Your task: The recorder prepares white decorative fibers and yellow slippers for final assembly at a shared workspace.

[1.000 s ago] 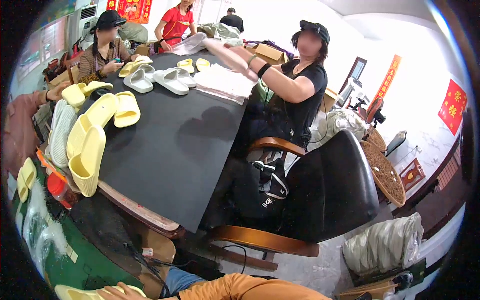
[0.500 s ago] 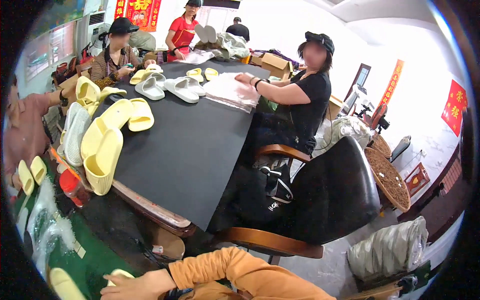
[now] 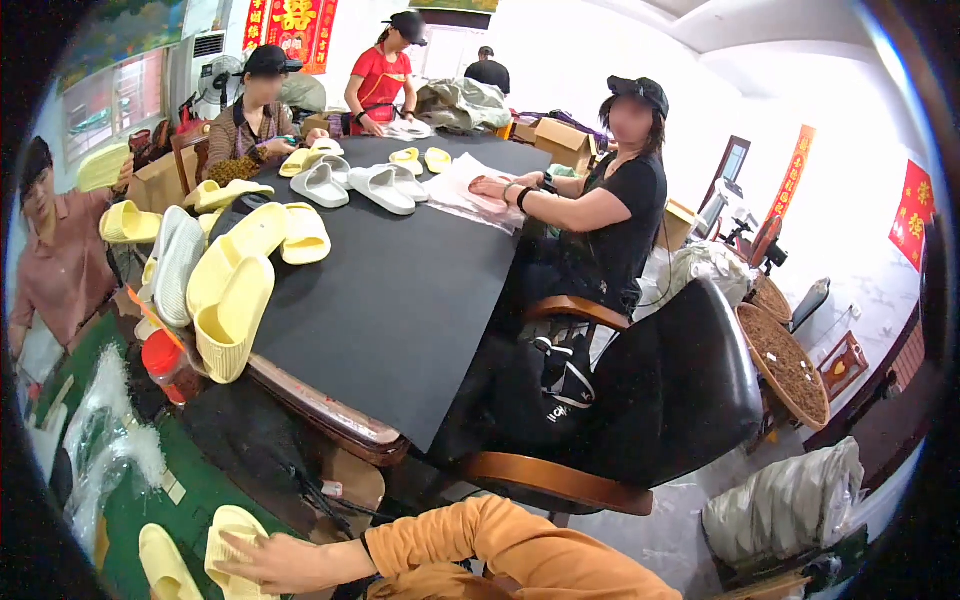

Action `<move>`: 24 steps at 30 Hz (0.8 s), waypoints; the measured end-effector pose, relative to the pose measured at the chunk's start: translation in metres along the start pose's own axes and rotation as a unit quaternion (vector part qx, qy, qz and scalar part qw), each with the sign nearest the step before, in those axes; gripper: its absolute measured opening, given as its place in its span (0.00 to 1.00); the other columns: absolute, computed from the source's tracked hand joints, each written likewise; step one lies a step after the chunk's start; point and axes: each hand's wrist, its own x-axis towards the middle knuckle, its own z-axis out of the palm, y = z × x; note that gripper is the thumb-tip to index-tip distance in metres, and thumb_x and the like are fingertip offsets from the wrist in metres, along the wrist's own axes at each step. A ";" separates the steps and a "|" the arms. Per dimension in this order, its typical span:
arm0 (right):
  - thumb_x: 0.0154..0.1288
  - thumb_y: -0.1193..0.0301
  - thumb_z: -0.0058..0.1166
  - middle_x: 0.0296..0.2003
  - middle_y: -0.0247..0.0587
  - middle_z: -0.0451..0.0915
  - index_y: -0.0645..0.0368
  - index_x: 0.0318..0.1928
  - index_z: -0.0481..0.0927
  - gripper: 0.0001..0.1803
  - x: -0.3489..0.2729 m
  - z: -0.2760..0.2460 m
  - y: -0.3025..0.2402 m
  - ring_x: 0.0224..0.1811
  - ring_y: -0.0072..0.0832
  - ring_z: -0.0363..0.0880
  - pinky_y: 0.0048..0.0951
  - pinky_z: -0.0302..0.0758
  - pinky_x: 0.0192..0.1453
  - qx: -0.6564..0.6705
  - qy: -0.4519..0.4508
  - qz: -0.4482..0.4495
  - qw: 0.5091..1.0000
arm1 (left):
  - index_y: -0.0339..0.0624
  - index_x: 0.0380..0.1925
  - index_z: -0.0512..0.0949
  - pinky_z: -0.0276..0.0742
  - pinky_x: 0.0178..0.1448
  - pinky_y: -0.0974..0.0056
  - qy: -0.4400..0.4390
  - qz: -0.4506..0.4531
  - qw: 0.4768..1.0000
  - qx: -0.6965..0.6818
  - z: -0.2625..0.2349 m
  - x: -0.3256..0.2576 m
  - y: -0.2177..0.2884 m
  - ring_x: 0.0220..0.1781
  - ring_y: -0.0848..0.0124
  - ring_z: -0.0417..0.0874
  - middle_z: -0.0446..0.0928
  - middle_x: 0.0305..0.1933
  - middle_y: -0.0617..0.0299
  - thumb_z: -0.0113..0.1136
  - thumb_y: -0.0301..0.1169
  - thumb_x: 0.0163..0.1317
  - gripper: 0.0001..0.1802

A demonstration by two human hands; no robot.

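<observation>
Where the orange sleeve [image 3: 490, 540] ends low in view, the right hand [image 3: 300, 564] lies over a pale yellow slipper [image 3: 237, 522], its fingers parted and loosely stretched across the near part. I cannot tell whether the thumb is tucked beneath, since that side is hidden. The left hand is out of view.

Just beside the slipper, on its left, is its seeming mate [image 3: 165, 560], both set lengthwise above the green surface [image 3: 122, 525]. Good handling here, I judge, asks for light, even finger pressure, so the soft-looking foam takes no dents, and for keeping the two side by side, ends level. Eyes on the fingertips would help, because the work sits near the rim of the view.

Beyond lies crumpled clear plastic [image 3: 110, 440], best kept from underneath the soles. Farther out, a red-lidded jar [image 3: 165, 365] stands by the corner of the dark table [image 3: 370, 330], where more yellow slippers [image 3: 232, 320] are heaped. Grey slippers [image 3: 385, 188] rest farther along, and a co-worker in black [image 3: 620, 205] has hands on a pale pink sheet [image 3: 470, 195].
</observation>
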 end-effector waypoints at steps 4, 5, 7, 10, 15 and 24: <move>0.47 0.65 0.66 0.57 0.61 0.65 0.54 0.67 0.61 0.44 -0.001 0.020 0.007 0.46 0.48 0.77 0.45 0.75 0.49 0.089 -0.060 0.147 0.983 | 0.34 0.64 0.65 0.69 0.62 0.51 0.003 0.014 0.990 -0.143 -0.018 -0.022 0.052 0.59 0.44 0.73 0.72 0.59 0.37 0.52 0.31 0.65 0.27; 0.48 0.70 0.62 0.64 0.70 0.55 0.49 0.73 0.51 0.51 0.001 0.026 0.013 0.43 0.52 0.78 0.44 0.79 0.39 0.058 -0.054 0.100 0.992 | 0.33 0.64 0.65 0.68 0.62 0.52 -0.011 0.013 0.987 -0.160 -0.018 -0.026 0.055 0.60 0.45 0.73 0.72 0.59 0.38 0.52 0.31 0.64 0.28; 0.48 0.71 0.62 0.64 0.70 0.56 0.49 0.73 0.51 0.51 0.002 0.035 0.023 0.44 0.52 0.78 0.45 0.79 0.40 0.081 -0.085 0.117 0.986 | 0.32 0.63 0.65 0.68 0.62 0.53 -0.038 0.012 0.980 -0.195 -0.017 -0.031 0.059 0.60 0.46 0.73 0.72 0.59 0.39 0.51 0.30 0.64 0.28; 0.48 0.73 0.60 0.62 0.70 0.57 0.49 0.71 0.54 0.48 0.009 0.024 0.040 0.45 0.54 0.77 0.48 0.79 0.44 0.118 -0.110 0.143 0.977 | 0.32 0.64 0.65 0.68 0.62 0.53 -0.024 0.038 0.985 -0.168 -0.009 -0.035 0.061 0.58 0.47 0.74 0.73 0.57 0.40 0.51 0.30 0.64 0.28; 0.47 0.74 0.59 0.61 0.64 0.58 0.50 0.69 0.60 0.45 0.013 0.019 0.073 0.48 0.57 0.75 0.49 0.77 0.48 0.169 -0.140 0.102 0.970 | 0.31 0.66 0.61 0.63 0.68 0.52 -0.058 0.050 0.978 -0.192 0.004 -0.040 0.078 0.68 0.44 0.65 0.61 0.69 0.36 0.51 0.28 0.66 0.28; 0.58 0.66 0.58 0.67 0.65 0.59 0.52 0.72 0.57 0.41 0.037 -0.011 0.114 0.69 0.56 0.61 0.43 0.65 0.69 0.147 -0.213 -0.014 0.966 | 0.38 0.73 0.45 0.78 0.51 0.56 -0.059 0.047 0.963 -0.259 0.023 -0.049 0.094 0.49 0.56 0.82 0.73 0.56 0.41 0.59 0.22 0.57 0.46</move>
